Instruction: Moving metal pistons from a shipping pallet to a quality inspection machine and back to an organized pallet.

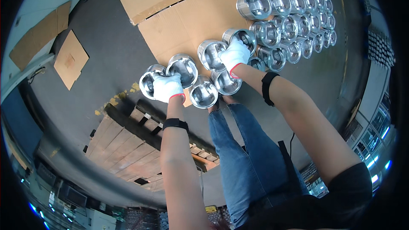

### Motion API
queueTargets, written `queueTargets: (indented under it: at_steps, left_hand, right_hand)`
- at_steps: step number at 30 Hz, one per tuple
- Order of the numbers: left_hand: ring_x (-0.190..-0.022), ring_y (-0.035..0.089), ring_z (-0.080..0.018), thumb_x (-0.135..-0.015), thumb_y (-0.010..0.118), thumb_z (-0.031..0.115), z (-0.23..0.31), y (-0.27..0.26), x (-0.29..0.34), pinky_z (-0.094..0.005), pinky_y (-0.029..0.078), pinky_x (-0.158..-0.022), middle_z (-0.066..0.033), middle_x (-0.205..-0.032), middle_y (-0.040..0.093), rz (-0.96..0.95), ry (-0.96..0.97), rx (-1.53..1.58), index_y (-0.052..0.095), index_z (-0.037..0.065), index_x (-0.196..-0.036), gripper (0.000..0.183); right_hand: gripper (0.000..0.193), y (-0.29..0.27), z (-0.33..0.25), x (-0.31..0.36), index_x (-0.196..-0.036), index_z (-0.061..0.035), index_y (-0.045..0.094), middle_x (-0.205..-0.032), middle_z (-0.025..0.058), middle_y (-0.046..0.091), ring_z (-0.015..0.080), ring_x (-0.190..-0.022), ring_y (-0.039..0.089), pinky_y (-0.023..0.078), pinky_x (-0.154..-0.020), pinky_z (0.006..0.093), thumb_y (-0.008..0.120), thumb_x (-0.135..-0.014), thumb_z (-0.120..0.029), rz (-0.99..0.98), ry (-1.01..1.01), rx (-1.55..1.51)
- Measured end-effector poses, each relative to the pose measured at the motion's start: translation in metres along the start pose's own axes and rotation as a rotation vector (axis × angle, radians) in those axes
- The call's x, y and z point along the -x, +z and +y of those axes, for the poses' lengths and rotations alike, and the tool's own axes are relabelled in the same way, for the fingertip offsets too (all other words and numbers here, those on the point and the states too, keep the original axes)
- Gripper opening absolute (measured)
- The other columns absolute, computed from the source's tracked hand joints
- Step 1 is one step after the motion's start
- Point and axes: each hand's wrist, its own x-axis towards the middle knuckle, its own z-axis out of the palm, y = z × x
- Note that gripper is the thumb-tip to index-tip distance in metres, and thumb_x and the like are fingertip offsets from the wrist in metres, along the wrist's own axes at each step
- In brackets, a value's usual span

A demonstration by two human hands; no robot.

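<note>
My left hand [168,87], in a white knit glove with a red cuff, closes between two silver metal pistons, gripping an outer piston [146,84] and an inner piston [183,65]. Their hollow undersides face up. My right hand [237,55], gloved the same way, has its fingers in a pair: a left piston [208,56] and a right piston [241,34]. Between my hands, close to my feet, are a near piston [203,94] and another piston [228,82] beside it. Glove fabric hides the fingertips and exact contact points.
Several rows of upright pistons [257,7] stand on a cardboard sheet [179,27] at the far right. A wooden pallet [123,142] lies at the near left. Farther left, a loose cardboard piece [70,61] rests on the grey floor [113,59].
</note>
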Motion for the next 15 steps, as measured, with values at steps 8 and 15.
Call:
queueTargets:
  at_steps: [8,15]
  left_hand:
    - [-0.077,0.069,-0.0268,-0.061,0.076,0.019,0.008,0.005,0.01,-0.0329,0.053,-0.075,-0.0141,-0.086,0.07,-0.013,-0.043,0.047,0.063,0.0,-0.1,0.045]
    - [-0.102,0.063,-0.0256,-0.056,0.085,0.026,-0.026,0.024,-0.02,-0.0306,0.048,-0.088,-0.018,-0.108,0.066,-0.111,0.062,0.026,0.058,-0.003,-0.111,0.068]
  right_hand:
    - [0.06,0.003,0.007,-0.001,-0.114,-0.004,0.056,-0.11,0.0196,0.062,0.034,-0.102,0.061,0.05,-0.087,0.0414,0.075,-0.065,-0.034,0.057,0.001,0.023]
    - [0.067,-0.02,0.04,0.01,-0.119,-0.003,0.052,-0.105,0.02,0.063,0.0329,-0.098,0.062,0.05,-0.086,0.0423,0.074,-0.066,-0.036,0.157,-0.256,0.049]
